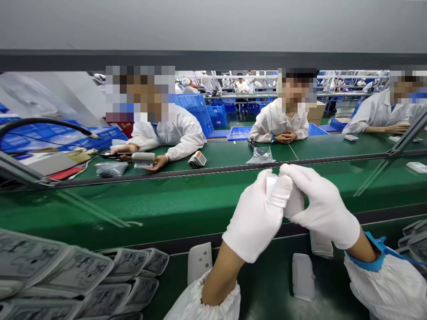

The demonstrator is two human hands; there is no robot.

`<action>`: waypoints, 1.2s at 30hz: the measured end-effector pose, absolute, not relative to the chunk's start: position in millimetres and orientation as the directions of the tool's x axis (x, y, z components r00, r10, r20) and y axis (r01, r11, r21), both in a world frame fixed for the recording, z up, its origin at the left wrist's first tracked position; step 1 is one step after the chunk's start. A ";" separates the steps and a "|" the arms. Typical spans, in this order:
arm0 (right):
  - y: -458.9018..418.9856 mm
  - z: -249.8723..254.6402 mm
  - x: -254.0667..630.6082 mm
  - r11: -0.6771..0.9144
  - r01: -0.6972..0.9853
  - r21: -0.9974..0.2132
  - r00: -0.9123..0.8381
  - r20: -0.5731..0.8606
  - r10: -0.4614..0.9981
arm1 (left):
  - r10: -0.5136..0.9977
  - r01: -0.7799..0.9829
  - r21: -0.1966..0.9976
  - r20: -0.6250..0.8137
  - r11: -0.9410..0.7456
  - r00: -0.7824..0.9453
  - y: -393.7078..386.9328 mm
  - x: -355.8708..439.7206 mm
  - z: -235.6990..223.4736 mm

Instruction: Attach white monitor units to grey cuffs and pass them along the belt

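Holding a small whitish plastic case [294, 203] up over the green belt [187, 204], near its front edge, both hands on it. Left hand [256, 218] grasps it from the left, fingers curled over the top; right hand [328, 206] pinches it from the right, thumb below. Gloves hide most of it, so can't tell which face is up.

Handling, my read: light, stiff shell, smooth enough to slip in fabric gloves. Thin edges probably scuff or crack if squeezed hard. Best hold is by the long sides, thumbs off the face.

Around: on the bench [263, 284], one white cover [199, 262] sits by the far edge, left of the left forearm. A second cover [322, 244] lies by the far edge under the right hand, a third [303, 276] closer in. Stacked shells [76, 271] crowd the left end; more shells [415, 240] at the right edge.

In the way: front rail [176, 246] between bench and belt, covers under the wrists, blue cord [405, 259] off the right wrist band [375, 255] that could snag. Co-workers' hands stay beyond the belt's far edge.
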State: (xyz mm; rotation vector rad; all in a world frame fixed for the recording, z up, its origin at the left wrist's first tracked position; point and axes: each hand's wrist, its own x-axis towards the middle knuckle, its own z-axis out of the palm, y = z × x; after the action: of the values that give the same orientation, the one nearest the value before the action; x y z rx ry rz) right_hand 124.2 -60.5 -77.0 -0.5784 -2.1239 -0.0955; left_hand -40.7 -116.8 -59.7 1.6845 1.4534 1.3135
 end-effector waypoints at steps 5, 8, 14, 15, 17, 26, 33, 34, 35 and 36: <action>-69.6 -71.8 126.5 0.862 0.494 -0.112 -0.467 0.802 0.372 | 0.943 0.443 0.841 0.331 -0.310 0.031 -122.2 -43.9 -60.0; -65.0 -73.6 133.0 0.849 0.509 -0.143 -0.455 0.792 0.406 | 0.936 0.414 0.839 0.322 -0.353 0.145 -116.2 -51.7 -66.0; -60.4 -67.7 142.1 0.774 0.577 -0.260 -0.390 0.745 0.541 | 0.849 0.390 0.754 0.464 -0.528 0.252 -96.6 -55.7 -79.6; -61.3 -65.0 142.4 0.765 0.577 -0.287 -0.382 0.733 0.563 | 0.812 0.418 0.698 0.531 -0.582 0.243 -95.3 -54.0 -81.1; -63.5 -59.9 141.7 0.747 0.557 -0.363 -0.374 0.694 0.616 | 0.736 0.472 0.591 0.642 -0.654 0.215 -95.0 -50.0 -83.1; -48.8 -75.7 138.6 0.557 0.060 -0.828 -0.460 0.473 0.752 | 0.709 0.300 0.714 0.690 -0.632 -0.147 -101.5 -43.6 -72.1; -32.5 -84.2 135.8 0.850 0.219 -0.479 -0.330 0.783 0.527 | 0.823 -0.009 0.834 0.543 -0.552 -0.165 -84.4 -50.4 -73.1; -32.2 -84.5 135.0 0.855 0.190 -0.482 -0.361 0.776 0.517 | 0.837 -0.022 0.845 0.526 -0.535 -0.155 -83.4 -51.3 -74.0; -32.5 -85.1 134.3 0.849 0.148 -0.508 -0.376 0.765 0.523 | 0.849 -0.028 0.855 0.510 -0.518 -0.140 -83.3 -52.0 -74.4; -33.2 -86.0 134.1 0.828 0.100 -0.551 -0.381 0.748 0.543 | 0.858 -0.028 0.863 0.498 -0.505 -0.130 -84.1 -52.4 -74.2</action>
State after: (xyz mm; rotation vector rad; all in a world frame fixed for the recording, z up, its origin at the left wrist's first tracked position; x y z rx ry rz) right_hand 134.1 -33.2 -86.0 -0.4801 -1.9264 0.5129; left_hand -52.4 -84.1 -74.2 1.4779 0.9537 1.7110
